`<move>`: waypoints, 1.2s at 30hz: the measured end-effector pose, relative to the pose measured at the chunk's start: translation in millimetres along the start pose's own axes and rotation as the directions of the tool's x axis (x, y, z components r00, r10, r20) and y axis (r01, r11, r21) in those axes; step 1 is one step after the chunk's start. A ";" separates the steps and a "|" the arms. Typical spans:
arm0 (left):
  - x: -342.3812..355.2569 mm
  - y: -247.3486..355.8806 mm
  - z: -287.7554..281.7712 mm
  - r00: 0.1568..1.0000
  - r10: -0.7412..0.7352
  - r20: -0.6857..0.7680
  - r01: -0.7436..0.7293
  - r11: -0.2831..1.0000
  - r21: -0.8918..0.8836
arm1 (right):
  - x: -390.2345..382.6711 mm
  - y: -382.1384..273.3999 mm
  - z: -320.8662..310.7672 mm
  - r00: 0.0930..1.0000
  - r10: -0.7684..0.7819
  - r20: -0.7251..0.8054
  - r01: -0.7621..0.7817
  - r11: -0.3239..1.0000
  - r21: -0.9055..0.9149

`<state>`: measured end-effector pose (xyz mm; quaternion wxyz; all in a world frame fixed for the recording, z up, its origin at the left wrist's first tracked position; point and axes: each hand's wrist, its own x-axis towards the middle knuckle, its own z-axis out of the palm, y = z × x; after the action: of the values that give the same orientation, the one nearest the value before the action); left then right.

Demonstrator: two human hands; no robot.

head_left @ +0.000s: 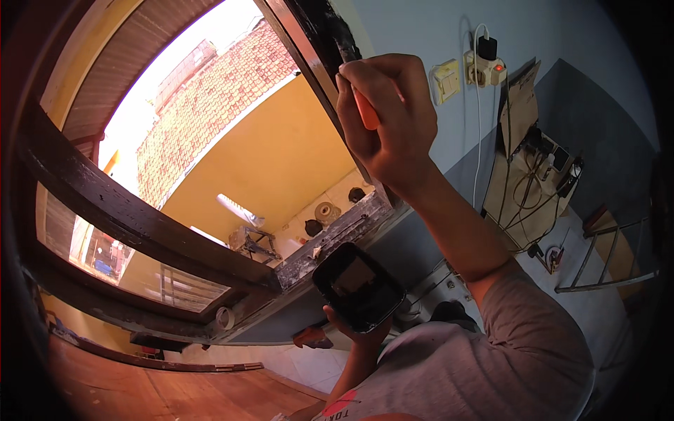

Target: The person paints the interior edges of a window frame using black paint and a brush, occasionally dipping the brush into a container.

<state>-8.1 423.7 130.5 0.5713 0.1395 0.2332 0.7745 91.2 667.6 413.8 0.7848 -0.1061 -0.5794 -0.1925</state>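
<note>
Sleeve, then brush in right hand.

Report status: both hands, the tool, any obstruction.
Right hand gripping orange-handled tool. Left hand holding black container. Tool's end at dark window frame. No obstruction visible there.

This looks like a home: wall switch and socket right of the window frame, a tiled roof beyond it.

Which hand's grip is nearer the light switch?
Right. The right grip is just left of the light switch; the left grip is well lower, holding the black container.
</note>
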 end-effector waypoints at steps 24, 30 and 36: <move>-9.5 -10.2 14.6 1.000 0.003 -0.017 -0.003 1.000 -0.004 | 17.8 10.4 7.5 0.999 0.000 -0.034 0.002 0.998 0.065; -11.4 -10.4 8.0 1.000 0.016 -0.020 -0.015 1.000 0.015 | 20.2 0.2 11.1 0.998 0.027 -0.060 -0.022 0.997 0.078; -12.7 -12.7 20.5 1.000 0.006 -0.023 -0.006 1.000 0.005 | 20.9 0.9 6.8 0.999 0.044 -0.005 -0.043 0.996 0.074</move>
<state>16.2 418.8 142.0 0.5658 0.1327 0.2412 0.7772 91.0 667.4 435.9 0.7939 -0.0892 -0.5813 -0.1543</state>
